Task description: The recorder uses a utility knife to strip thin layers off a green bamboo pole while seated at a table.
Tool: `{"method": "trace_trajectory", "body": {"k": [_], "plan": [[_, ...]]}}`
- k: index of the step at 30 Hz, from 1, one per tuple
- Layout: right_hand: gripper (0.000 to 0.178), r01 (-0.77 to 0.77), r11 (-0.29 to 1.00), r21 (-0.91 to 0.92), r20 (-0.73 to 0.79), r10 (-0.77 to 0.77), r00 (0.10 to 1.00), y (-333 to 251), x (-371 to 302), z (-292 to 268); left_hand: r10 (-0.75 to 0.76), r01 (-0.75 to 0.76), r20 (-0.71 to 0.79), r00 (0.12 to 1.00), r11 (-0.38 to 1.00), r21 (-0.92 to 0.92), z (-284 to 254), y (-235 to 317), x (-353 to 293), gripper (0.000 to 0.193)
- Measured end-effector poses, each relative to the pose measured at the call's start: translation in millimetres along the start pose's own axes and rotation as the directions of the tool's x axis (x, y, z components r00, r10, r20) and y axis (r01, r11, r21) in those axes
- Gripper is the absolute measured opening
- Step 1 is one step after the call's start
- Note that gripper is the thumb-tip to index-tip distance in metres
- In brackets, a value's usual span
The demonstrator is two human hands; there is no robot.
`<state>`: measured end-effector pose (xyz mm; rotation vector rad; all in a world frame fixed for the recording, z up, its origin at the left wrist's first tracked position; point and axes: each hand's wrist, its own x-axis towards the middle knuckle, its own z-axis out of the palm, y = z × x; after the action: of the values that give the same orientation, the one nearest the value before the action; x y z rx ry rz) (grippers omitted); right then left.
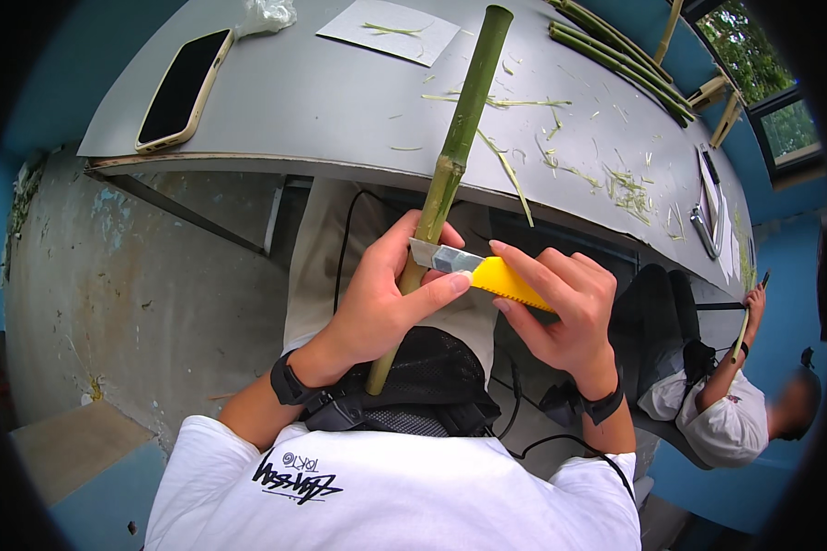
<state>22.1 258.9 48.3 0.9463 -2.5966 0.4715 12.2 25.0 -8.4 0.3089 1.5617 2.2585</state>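
Note:
A green bamboo stalk (pixel 469 101) slants from my lap up over the table's near edge. Around its paler lower part my left hand (pixel 400 280) is closed, just below a node. My right hand (pixel 560 303) grips a yellow utility knife (pixel 510 280). Its wide metal blade lies across the bamboo, close to my left fingers. My left thumb reaches over to the knife near the front of its yellow handle. The stalk's lower end rests against a black mesh bag (pixel 432 367) at my waist.
The grey table (pixel 322 119) carries a phone (pixel 184 92) at left, a white sheet (pixel 390 32), green shavings (pixel 629 193) and several bamboo stalks (pixel 620 69) at back right. At far right another person (pixel 726 404) sits holding a thin strip. Black cables (pixel 560 441) hang near my right arm.

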Motion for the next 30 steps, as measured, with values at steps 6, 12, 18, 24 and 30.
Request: {"method": "trace_trajectory", "body": {"k": [6,12,18,24,30], "plan": [[0.059,0.000,1.000,0.022,-0.025,0.001,1.000,0,-1,1,0.005,-0.005,0.006,1.000,1.000,-0.014,1,1,0,0.037],[0.059,-0.020,1.000,0.001,-0.078,0.020,0.997,3,-2,8,0.010,-0.011,-0.016,1.000,0.999,-0.041,0,-4,2,0.035],[0.057,-0.046,0.999,0.002,-0.097,0.046,0.994,0,0,12,-0.054,0.055,0.013,0.998,0.993,-0.106,-2,-1,1,0.027],[0.059,-0.090,0.995,-0.035,0.051,0.092,0.994,-8,8,-3,-0.043,0.046,-0.067,0.997,0.998,0.046,2,-2,1,0.030],[0.055,-0.083,0.997,0.012,-0.020,0.083,0.996,-1,6,2,0.020,0.012,-0.108,0.994,0.957,0.290,0,4,6,0.038]]}}
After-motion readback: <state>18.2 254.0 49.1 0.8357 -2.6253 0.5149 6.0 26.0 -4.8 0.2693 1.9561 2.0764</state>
